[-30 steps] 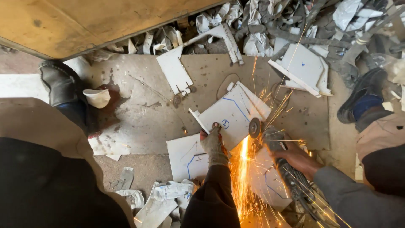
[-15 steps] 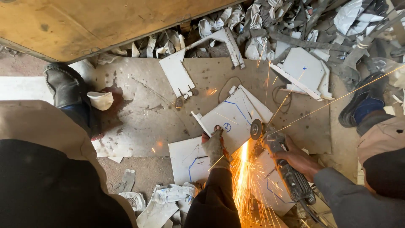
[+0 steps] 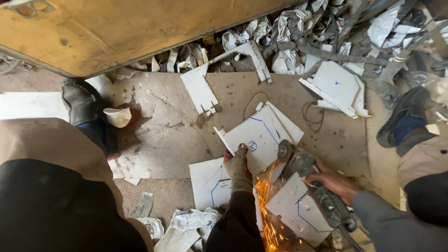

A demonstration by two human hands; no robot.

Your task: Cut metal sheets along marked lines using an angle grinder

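Hands (image 3: 239, 167) on sheet (image 3: 261, 137), grinder (image 3: 308, 173)

I look down on a worn brown floor plate (image 3: 289, 100), scratched and stained. Beyond its far edge lies a heap of crumpled white metal scrap (image 3: 284, 42). To the left of that heap, a broad yellowish wooden board (image 3: 126, 28) slants across the view. Left of the plate I see a pale slab (image 3: 28, 105), and near it a small white cup (image 3: 117, 116). Soft, even daylight.
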